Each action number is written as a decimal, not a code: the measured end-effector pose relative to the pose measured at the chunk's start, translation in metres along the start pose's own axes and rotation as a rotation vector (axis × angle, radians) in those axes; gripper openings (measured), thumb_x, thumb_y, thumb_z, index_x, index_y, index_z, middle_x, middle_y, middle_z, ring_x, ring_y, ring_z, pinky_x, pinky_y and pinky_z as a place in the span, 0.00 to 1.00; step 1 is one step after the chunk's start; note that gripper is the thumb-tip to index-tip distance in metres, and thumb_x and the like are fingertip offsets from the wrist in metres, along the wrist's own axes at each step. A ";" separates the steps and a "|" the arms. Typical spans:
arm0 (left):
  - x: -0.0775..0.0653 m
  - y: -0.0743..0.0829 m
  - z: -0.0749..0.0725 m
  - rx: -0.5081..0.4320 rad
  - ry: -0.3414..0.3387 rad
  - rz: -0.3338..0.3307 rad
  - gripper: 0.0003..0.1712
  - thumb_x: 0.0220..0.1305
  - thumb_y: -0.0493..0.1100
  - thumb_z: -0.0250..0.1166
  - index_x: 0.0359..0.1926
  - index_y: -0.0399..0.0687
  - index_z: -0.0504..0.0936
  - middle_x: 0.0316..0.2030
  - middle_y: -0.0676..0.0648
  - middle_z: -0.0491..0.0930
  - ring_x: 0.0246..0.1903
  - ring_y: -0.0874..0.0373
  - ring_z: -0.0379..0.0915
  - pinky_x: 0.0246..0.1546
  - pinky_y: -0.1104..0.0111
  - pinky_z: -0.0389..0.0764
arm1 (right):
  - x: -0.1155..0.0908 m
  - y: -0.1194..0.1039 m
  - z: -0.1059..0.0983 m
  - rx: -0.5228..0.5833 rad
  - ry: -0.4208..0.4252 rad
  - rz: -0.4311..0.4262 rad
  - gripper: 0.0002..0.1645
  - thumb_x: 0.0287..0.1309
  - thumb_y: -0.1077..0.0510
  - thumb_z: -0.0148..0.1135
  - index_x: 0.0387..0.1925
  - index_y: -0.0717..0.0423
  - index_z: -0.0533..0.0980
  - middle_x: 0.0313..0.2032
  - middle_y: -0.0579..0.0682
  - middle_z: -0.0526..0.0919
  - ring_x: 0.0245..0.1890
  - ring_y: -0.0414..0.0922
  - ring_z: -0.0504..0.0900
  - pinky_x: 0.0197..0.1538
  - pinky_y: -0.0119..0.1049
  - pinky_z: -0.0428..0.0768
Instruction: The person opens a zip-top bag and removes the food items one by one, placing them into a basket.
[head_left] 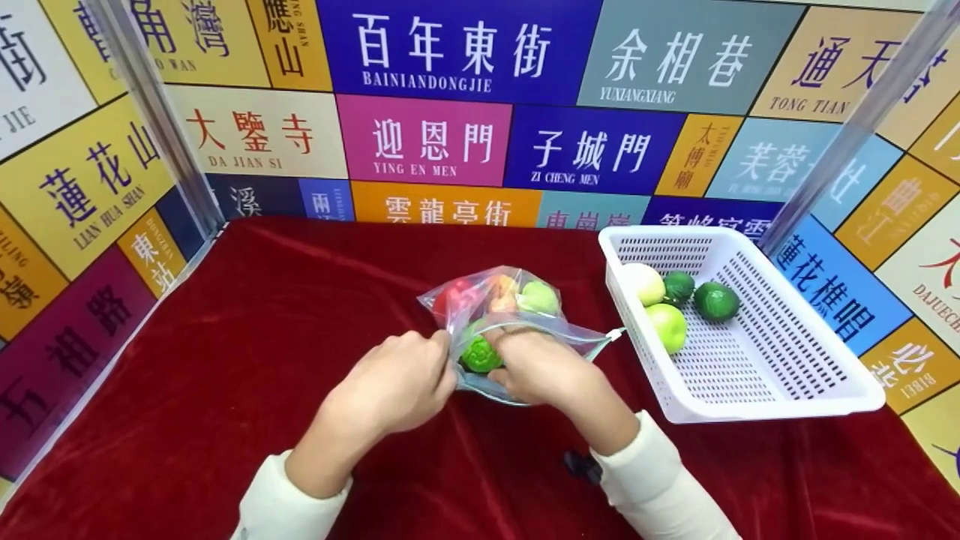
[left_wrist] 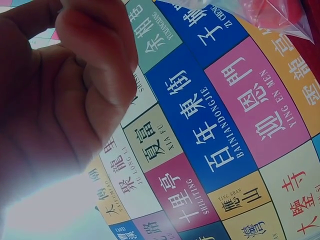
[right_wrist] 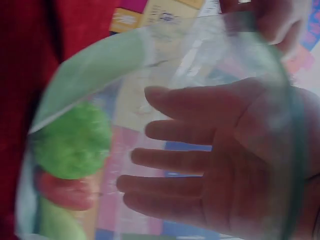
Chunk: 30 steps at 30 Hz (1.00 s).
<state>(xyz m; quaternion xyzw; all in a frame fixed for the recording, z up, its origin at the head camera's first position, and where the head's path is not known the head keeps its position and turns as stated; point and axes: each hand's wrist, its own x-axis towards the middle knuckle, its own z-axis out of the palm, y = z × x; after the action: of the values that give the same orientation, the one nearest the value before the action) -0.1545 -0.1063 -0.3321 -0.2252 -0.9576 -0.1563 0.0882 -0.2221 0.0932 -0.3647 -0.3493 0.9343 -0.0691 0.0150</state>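
Observation:
A clear zip bag (head_left: pixel 577 330) with a white slider at its right corner lies on the cloth, its mouth facing me. Through the plastic show a bumpy bright green ball-shaped piece (head_left: pixel 480 354), a red piece (head_left: pixel 456 297), an orange-toned piece (head_left: pixel 502 294) and a pale green one (head_left: pixel 538 298). My left hand (head_left: pixel 405 379) grips the bag's left edge with curled fingers (left_wrist: pixel 107 65). Inside the bag's mouth is my right hand (head_left: pixel 544 364). In the right wrist view its fingers (right_wrist: pixel 170 160) are straight and spread behind the plastic, apart from the bumpy green piece.
To the right stands a white perforated basket (head_left: pixel 780 409). It holds a cream round fruit (head_left: pixel 643 283), a green apple (head_left: pixel 667 328) and two dark green pieces (head_left: pixel 716 301). Dark red cloth (head_left: pixel 225 360) covers the table; sign-patterned panels (head_left: pixel 450 52) rise behind it.

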 end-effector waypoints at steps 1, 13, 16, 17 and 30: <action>0.000 0.000 0.000 -0.001 0.000 0.001 0.10 0.65 0.40 0.58 0.28 0.40 0.73 0.16 0.45 0.69 0.19 0.47 0.76 0.21 0.55 0.76 | 0.003 0.002 0.003 0.006 -0.013 0.012 0.27 0.57 0.55 0.71 0.56 0.59 0.72 0.45 0.60 0.83 0.45 0.59 0.85 0.51 0.53 0.81; 0.001 0.000 0.003 -0.001 0.009 0.033 0.10 0.64 0.38 0.57 0.26 0.39 0.72 0.16 0.45 0.70 0.19 0.46 0.76 0.21 0.54 0.76 | 0.025 0.018 0.028 0.004 -0.016 -0.029 0.32 0.56 0.57 0.70 0.60 0.59 0.71 0.60 0.56 0.75 0.62 0.52 0.74 0.63 0.47 0.75; 0.001 -0.001 0.004 -0.004 -0.004 0.028 0.10 0.65 0.39 0.57 0.26 0.39 0.72 0.16 0.45 0.69 0.19 0.46 0.76 0.21 0.54 0.77 | 0.029 0.019 0.033 -0.027 0.003 -0.017 0.34 0.55 0.56 0.71 0.62 0.58 0.68 0.62 0.58 0.71 0.64 0.53 0.71 0.65 0.46 0.73; 0.001 -0.001 0.005 -0.004 -0.008 0.027 0.10 0.65 0.39 0.57 0.26 0.39 0.72 0.16 0.45 0.69 0.19 0.46 0.76 0.21 0.54 0.77 | 0.030 0.019 0.034 -0.039 0.011 -0.007 0.35 0.55 0.56 0.72 0.61 0.58 0.68 0.61 0.58 0.71 0.63 0.54 0.71 0.64 0.46 0.74; 0.001 -0.001 0.004 -0.016 -0.029 0.016 0.09 0.64 0.38 0.58 0.28 0.37 0.74 0.18 0.42 0.72 0.22 0.43 0.78 0.23 0.51 0.78 | 0.034 0.017 0.035 -0.073 -0.004 0.057 0.38 0.54 0.57 0.73 0.63 0.59 0.66 0.62 0.59 0.69 0.64 0.53 0.70 0.66 0.46 0.72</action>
<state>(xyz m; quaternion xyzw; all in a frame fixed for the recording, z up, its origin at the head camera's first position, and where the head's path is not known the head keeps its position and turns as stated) -0.1563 -0.1056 -0.3356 -0.2358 -0.9557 -0.1598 0.0737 -0.2562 0.0795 -0.4014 -0.3230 0.9458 -0.0341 0.0060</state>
